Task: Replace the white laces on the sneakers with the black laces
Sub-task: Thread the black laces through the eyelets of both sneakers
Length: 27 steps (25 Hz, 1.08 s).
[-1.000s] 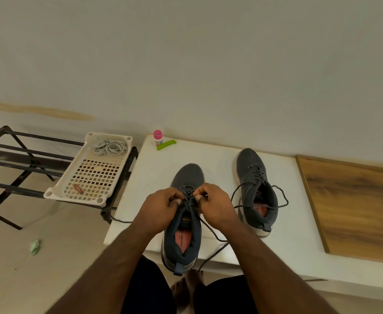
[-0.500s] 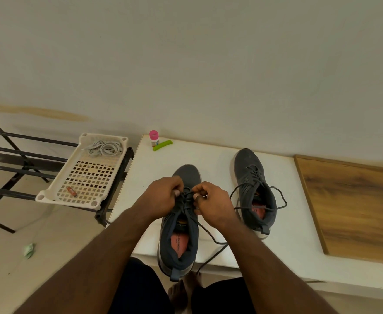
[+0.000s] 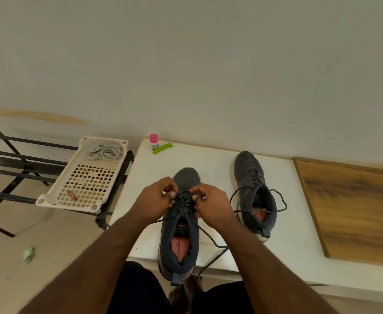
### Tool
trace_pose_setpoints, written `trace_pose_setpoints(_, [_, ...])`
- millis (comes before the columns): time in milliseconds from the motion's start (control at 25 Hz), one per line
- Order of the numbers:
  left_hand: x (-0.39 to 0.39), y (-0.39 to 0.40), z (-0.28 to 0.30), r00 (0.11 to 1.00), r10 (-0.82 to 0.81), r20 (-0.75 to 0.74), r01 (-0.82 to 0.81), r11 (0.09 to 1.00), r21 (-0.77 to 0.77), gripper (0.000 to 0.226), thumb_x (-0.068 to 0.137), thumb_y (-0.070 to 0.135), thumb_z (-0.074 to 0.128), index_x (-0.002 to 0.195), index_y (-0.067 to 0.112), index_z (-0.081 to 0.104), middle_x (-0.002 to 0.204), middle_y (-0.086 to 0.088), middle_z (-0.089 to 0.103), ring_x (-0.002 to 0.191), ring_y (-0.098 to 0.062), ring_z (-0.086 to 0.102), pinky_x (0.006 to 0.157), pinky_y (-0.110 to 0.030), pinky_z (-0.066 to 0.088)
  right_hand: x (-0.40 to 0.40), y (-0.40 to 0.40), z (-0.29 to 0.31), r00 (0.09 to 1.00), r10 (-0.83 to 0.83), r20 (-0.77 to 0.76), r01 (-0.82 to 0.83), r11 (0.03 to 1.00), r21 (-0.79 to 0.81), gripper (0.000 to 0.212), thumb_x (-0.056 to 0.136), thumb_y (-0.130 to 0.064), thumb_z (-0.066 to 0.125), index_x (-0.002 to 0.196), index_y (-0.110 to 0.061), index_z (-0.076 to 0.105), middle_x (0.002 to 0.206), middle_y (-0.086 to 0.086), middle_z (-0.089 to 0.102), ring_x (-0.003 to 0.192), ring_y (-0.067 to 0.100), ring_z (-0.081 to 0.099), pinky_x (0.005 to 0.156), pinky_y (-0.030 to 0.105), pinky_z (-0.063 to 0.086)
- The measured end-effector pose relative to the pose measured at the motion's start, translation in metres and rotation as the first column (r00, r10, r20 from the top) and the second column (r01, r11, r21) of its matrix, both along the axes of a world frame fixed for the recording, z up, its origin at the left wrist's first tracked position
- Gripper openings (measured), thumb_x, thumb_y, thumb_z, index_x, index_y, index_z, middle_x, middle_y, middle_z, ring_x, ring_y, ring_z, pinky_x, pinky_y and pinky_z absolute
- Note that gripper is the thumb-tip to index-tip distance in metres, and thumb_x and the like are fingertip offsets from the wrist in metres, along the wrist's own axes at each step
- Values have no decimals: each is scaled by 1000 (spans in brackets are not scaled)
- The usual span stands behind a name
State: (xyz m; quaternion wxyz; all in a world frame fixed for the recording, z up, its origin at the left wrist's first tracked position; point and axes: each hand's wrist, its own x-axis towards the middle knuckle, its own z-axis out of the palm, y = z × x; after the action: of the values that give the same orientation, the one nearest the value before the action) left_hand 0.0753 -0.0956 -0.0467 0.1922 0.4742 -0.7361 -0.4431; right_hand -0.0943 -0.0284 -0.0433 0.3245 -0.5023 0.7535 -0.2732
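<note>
Near sneaker (image 3: 178, 225), table (image 3: 299, 234) centre: L hand (image 3: 154, 200) & R hand (image 3: 211, 205) pinch black lace (image 3: 186, 201) at mid eyelets, both shifted slightly toeward since 1 s ago; lacing incomplete. White laces (image 3: 104, 152) in tray (image 3: 50, 200), 10 o'clock.

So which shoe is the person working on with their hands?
The near sneaker, the one hanging over the table's front edge. Both hands pinch its black lace. The far sneaker sits alone, untouched.
</note>
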Motion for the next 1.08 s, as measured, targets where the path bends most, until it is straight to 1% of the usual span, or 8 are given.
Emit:
trace_pose_setpoints(120, [-3, -2, 0, 989, -125, 81, 130, 989, -66, 11, 93, 18, 63, 98, 24, 70, 95, 8, 67, 88, -8, 63, 78, -22, 49, -1, 0, 0, 1000, 18, -25, -18, 1000, -22, 19, 100, -11, 54, 111, -17, 69, 99, 4, 69, 80, 19, 69, 74, 37, 62])
trace_pose_setpoints(240, [-7, -1, -4, 995, -41, 93, 48, 996, -76, 10, 93, 18, 63, 87, 24, 68, 86, 9, 68, 81, -7, 63, 73, -23, 47, 0, -5, -2, 998, 47, -48, -48, 999, -10, 22, 99, -13, 55, 114, -17, 71, 103, 5, 70, 82, 20, 70, 79, 37, 61])
trace_pose_setpoints(360, [-5, 0, -9, 998, -13, 62, 16, 999, -45, 9, 93, 19, 63, 90, 25, 69, 87, 10, 70, 83, -8, 65, 77, -26, 51, 0, -15, -2, 967, 161, -196, -149, 986, 73, 23, 99, -16, 54, 112, -21, 73, 105, 4, 67, 88, 19, 65, 88, 35, 56])
trace_pose_setpoints(520, [-4, -3, -8, 995, -42, 90, 45, 999, -29, 11, 94, 20, 62, 99, 25, 71, 95, 11, 71, 90, -8, 65, 83, -28, 52, 6, -22, 2, 925, 218, -312, -183, 973, 137, 13, 95, -8, 51, 95, -19, 57, 99, 2, 49, 83, 19, 53, 80, 33, 50])
trace_pose_setpoints(720, [-4, 1, -11, 994, -42, 106, 44, 999, -16, 18, 94, 20, 62, 108, 27, 71, 102, 12, 70, 96, -4, 63, 82, -15, 46, 2, -17, -3, 970, 84, -228, -70, 995, 68, 22, 92, 2, 46, 93, -19, 51, 99, 4, 52, 81, 16, 51, 67, 23, 44])
trace_pose_setpoints(880, [0, 3, -7, 998, -32, 50, 31, 999, 13, 12, 93, 19, 65, 98, 29, 69, 95, 13, 70, 92, -3, 64, 77, -16, 48, -3, -13, -7, 980, 103, -169, -100, 995, 28, 18, 101, -13, 47, 111, -21, 60, 108, 1, 54, 92, 16, 58, 83, 31, 54])
trace_pose_setpoints(1000, [6, 8, -2, 994, -98, 57, 98, 995, -7, 14, 92, 17, 66, 96, 29, 72, 94, 20, 65, 94, 2, 62, 78, -11, 44, -4, -8, -10, 990, 52, -130, -53, 999, -1, 16, 101, -13, 48, 105, -22, 61, 105, 0, 58, 88, 12, 59, 68, 17, 47])
trace_pose_setpoints(1080, [5, 9, -1, 987, -124, 106, 131, 989, -66, 15, 92, 16, 65, 99, 27, 73, 93, 23, 60, 92, 4, 57, 78, -9, 40, -3, -6, -11, 988, 41, -146, -43, 999, -10, 17, 101, -12, 48, 103, -23, 61, 104, -1, 60, 88, 9, 57, 67, 13, 41])
